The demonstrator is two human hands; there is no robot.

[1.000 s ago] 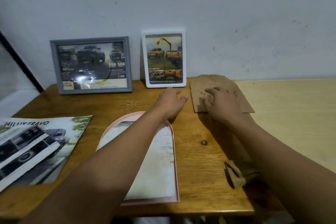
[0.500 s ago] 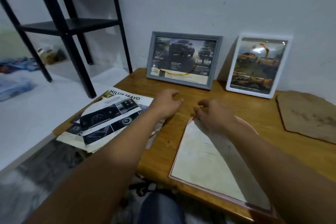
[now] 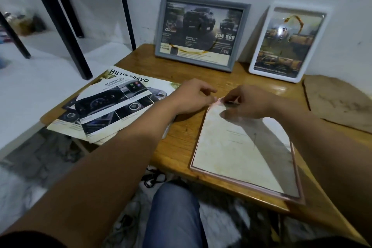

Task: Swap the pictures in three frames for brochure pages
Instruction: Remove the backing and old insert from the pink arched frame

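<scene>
Both hands meet at the far, arched end of the pink frame (image 3: 246, 184), which lies face-down near the front edge of the table (image 3: 177, 143), its near corner hanging just past that edge. The right hand (image 3: 249, 100) pinches the top corner of the pale sheet (image 3: 235, 147) lying in the frame, thumb and fingertips closed on it. The left hand (image 3: 191, 96) rests just beside, fingers loosely curled; whether it grips anything, I cannot tell.

Risks from here, as I judge them: pull that corner too sharply and the thin sheet may crease or tear. And with the frame overhanging the front edge, a tug toward the body could slide it off the table.

The brochure (image 3: 112, 104) lies fanned at the left edge, part of it over the side, so a brush of the left forearm could send pages to the floor.

Against the wall at the back edge stand the grey frame (image 3: 201, 32) and the white frame (image 3: 287, 42), both showing truck pages. The brown backing board (image 3: 338, 102) lies flat at the right edge.

Hard to read: the right hand covers the sheet's arched top, glare blots the white frame's glass, and the backing board is cut off at the right.
</scene>
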